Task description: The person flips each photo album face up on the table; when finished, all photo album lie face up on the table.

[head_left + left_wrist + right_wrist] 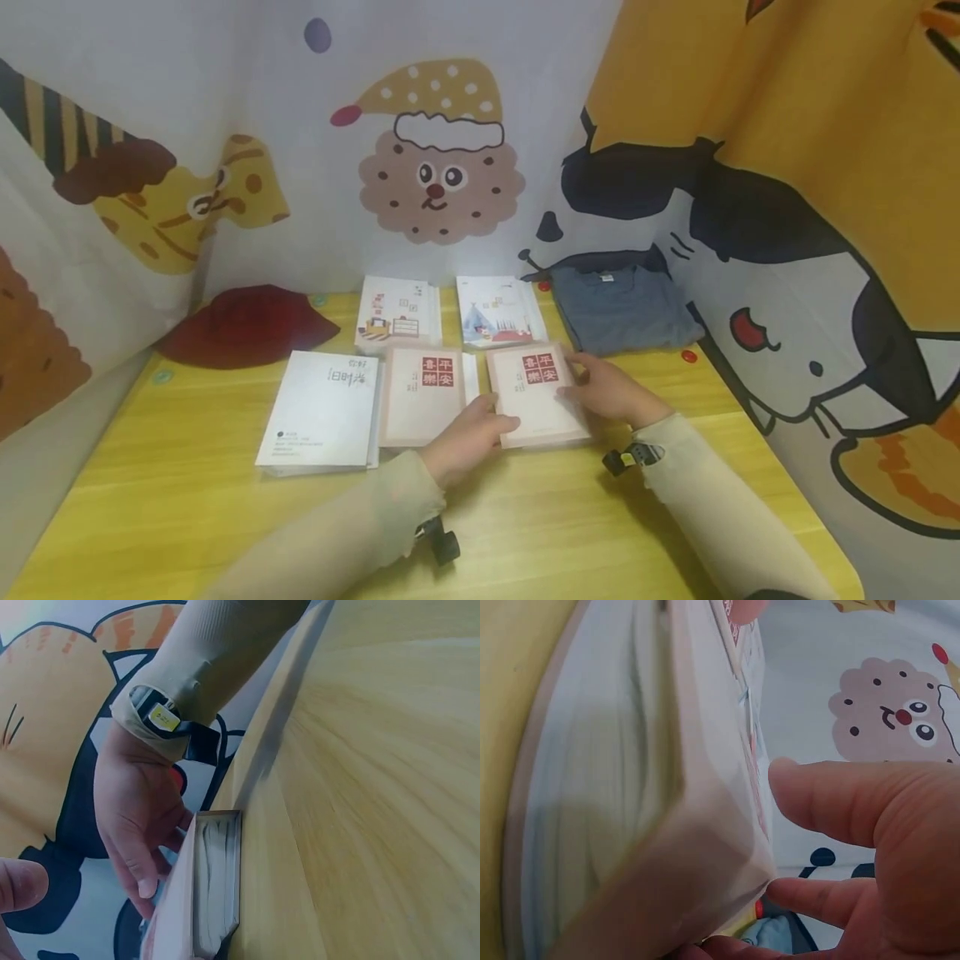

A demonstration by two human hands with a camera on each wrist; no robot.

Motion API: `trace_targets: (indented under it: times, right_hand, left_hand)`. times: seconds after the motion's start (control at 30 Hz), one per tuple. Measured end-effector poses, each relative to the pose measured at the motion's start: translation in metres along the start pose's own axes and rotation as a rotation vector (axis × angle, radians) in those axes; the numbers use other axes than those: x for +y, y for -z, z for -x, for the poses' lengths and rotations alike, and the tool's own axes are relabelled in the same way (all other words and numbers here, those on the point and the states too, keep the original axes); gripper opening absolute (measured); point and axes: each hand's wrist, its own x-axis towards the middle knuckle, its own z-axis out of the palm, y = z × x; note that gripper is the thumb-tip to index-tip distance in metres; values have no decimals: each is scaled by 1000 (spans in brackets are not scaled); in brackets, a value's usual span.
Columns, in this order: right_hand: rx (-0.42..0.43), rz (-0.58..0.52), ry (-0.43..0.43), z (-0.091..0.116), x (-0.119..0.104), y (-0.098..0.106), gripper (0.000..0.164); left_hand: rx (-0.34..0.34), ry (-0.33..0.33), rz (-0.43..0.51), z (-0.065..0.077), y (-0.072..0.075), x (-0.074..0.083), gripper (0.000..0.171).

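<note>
A pale pink photo album [538, 408] with red square characters lies on the yellow table, between both hands. At its lower left corner is my left hand [471, 437]; in the left wrist view the thumb [22, 886] stands off the cover. My right hand [611, 390] is at the album's right edge. In the right wrist view, its fingers touch the corner of the album [712, 817] while the thumb [817, 796] stays raised beside the cover. A matching pink album [423, 408] sits just left of the left hand.
A white album [318, 417] lies further left. Behind stand two illustrated white albums, one with furniture [397, 312], one with a tent [498, 312]. A dark red hat [251, 325] and a folded grey-blue shirt [626, 308] lie at the back. Cartoon-printed curtains [285, 75] border the table [525, 533].
</note>
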Motion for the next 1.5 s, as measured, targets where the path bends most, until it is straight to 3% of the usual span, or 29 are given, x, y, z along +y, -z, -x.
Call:
trace_targets:
  times: [0.13, 0.5, 0.87, 1.03, 1.2, 1.5]
  right_hand:
    - [-8, -16, 16, 2, -3, 0, 79]
    - [-34, -17, 43, 0, -1, -2, 78]
    - [-54, -38, 1, 3, 0, -2, 75]
    - [-55, -28, 11, 3, 0, -1, 76]
    - [-52, -30, 9, 1, 2, -1, 76]
    - [-45, -33, 14, 2, 3, -2, 75]
  left_hand:
    - [-4, 15, 67, -4, -4, -1, 90]
    - [14, 12, 111, -9, -9, -5, 90]
    - [63, 18, 66, -4, -11, -6, 89]
    - [54, 1, 185, -6, -14, -5, 88]
    - [32, 34, 307, -7, -15, -6, 87]
    - [-5, 68, 386, -7, -19, -13, 86]
